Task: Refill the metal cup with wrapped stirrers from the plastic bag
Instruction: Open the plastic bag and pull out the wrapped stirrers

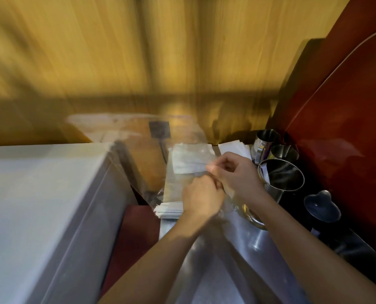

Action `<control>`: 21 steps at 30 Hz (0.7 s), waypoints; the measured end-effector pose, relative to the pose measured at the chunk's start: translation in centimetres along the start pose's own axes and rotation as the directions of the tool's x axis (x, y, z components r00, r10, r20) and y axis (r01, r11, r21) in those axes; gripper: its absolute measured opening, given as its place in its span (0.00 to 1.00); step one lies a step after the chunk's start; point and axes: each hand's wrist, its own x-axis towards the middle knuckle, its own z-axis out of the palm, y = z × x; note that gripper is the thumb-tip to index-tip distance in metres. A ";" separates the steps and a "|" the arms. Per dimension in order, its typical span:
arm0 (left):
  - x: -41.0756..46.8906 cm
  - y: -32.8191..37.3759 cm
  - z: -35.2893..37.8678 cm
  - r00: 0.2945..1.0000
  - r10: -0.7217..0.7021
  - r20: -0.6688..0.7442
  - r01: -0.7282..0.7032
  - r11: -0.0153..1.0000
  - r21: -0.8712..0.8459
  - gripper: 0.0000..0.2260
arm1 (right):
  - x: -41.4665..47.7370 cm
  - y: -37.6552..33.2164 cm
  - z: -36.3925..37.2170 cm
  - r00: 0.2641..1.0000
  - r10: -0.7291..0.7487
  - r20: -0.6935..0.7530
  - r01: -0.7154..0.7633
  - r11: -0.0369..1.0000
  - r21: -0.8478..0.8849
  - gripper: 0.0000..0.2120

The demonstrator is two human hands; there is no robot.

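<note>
The frame is motion-blurred. A clear plastic bag packed with white wrapped stirrers lies on a narrow steel counter. My left hand is closed on the bag's middle. My right hand pinches the bag close to the stirrers' ends, touching the left hand. Right of the hands stands a large metal cup; one thin item leans inside it, the rest of its inside is dark.
Two smaller metal cups stand behind the large one, beside a stack of white paper. A dark kettle lid sits at the right against a red wall. A white appliance fills the left. Wood panelling rises behind.
</note>
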 end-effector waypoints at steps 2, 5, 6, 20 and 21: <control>0.4 -0.3 -0.8 0.998 -0.045 -0.046 0.041 0.995 -0.087 0.13 | -0.3 0.9 -0.7 1.000 0.030 0.010 -0.030 0.998 0.062 0.06; 1.6 -0.7 -2.1 0.989 -0.135 -0.066 0.119 0.971 -0.209 0.14 | -0.9 3.4 -1.6 0.985 0.156 0.072 -0.156 0.988 -0.002 0.15; 1.9 -0.8 -2.5 0.985 -0.165 -0.048 0.147 0.956 -0.255 0.14 | -1.1 4.1 -1.7 0.973 0.198 0.118 -0.193 0.980 -0.051 0.18; 4.9 -0.3 -6.7 0.941 -0.327 0.082 0.290 0.659 -0.694 0.14 | -0.7 1.7 -2.7 0.956 0.028 -0.291 -0.018 0.999 0.039 0.04; 5.2 -0.4 -6.8 0.932 -0.344 0.116 0.315 0.610 -0.727 0.15 | -0.5 1.1 -2.9 0.958 0.019 -0.286 -0.005 0.999 0.048 0.03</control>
